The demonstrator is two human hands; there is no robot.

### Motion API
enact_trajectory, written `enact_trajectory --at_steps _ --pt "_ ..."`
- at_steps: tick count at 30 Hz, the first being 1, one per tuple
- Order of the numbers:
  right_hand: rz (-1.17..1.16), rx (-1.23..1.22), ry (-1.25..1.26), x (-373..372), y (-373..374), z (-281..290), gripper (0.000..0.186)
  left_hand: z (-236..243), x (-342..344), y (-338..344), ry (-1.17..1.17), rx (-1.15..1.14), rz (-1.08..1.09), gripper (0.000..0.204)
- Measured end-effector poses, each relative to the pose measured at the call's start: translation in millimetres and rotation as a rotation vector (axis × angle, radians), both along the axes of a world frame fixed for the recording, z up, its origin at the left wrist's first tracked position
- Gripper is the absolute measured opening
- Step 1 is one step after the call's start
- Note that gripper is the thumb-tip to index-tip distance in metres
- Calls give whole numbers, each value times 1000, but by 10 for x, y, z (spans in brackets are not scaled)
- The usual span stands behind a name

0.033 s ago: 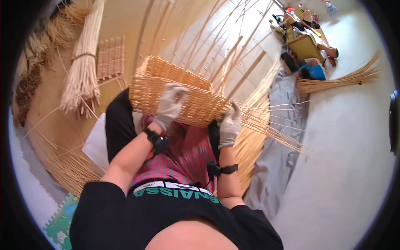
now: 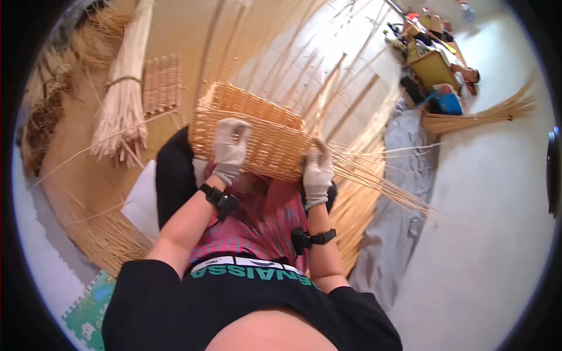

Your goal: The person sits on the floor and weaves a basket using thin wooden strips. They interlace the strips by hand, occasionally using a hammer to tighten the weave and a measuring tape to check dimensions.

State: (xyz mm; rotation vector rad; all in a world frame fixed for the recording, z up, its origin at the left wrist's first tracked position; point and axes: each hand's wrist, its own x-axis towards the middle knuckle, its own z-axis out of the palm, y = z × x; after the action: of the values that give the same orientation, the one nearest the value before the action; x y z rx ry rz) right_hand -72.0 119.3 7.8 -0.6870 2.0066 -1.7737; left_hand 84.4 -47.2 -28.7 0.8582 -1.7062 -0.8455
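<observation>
A rectangular honey-coloured wicker basket rests over my lap on a red-and-blue patterned cloth, with long upright stakes rising from it and loose thin canes fanning out to the right. My left hand, in a pale glove, is closed on the near wall left of centre, fingertips at the rim. My right hand, also gloved, is closed around the right end of that wall, where the canes emerge; whether it pinches a cane too is unclear.
Tied cane bundles lie at left and right, with a woven slatted mat behind. More canes run along a grey sheet at my right. A yellow piece of furniture holds clutter, beside a blue container at upper right.
The view has shifted slightly, placing basket and surroundings a little further right. My left hand has moved a little left along the wall, and my right hand slightly left and up.
</observation>
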Motion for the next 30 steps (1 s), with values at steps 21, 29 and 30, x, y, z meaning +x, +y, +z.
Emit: enact_trajectory --at_steps 21,29,30 --pt "138 -632 -803 1164 -1747 -449 20 -3 1073 -1452 54 522 -592 63" --pt "129 -277 754 962 -2439 238 29 -36 889 -1328 180 595 -322 32" --pt "116 -169 879 876 -2683 395 38 -64 813 -1292 218 609 -294 29"
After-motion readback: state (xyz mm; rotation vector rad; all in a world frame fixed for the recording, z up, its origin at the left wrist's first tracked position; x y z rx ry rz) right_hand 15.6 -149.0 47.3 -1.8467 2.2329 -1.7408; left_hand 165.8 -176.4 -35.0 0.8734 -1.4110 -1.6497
